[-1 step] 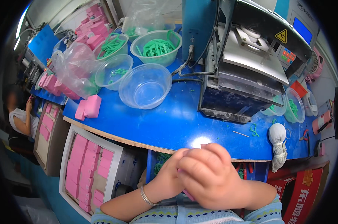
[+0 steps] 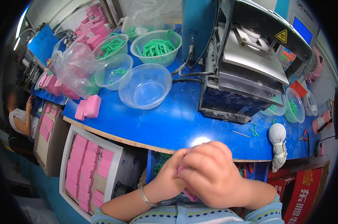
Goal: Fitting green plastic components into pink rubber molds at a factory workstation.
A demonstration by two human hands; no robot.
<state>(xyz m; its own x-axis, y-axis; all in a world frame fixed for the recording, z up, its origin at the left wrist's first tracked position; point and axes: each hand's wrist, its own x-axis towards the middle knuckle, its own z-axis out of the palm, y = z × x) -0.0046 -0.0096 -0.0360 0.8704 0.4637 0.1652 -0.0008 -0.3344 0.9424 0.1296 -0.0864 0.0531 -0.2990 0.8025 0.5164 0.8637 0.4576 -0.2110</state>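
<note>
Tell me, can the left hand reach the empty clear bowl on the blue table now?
Probably yes. The left hand is busy with a small pink piece, but bare blue table lies between it and the empty clear bowl.

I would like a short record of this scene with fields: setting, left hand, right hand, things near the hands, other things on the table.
setting: blue worktable with a machine on it
left hand: left hand closed on a small pink piece, bracelet on the wrist
right hand: right hand wrapped over the left hand, touching the same pink piece
near the hands: white cloth bundle, box of pink blocks
other things: empty clear bowl, bowl of green parts, two pink blocks
</note>
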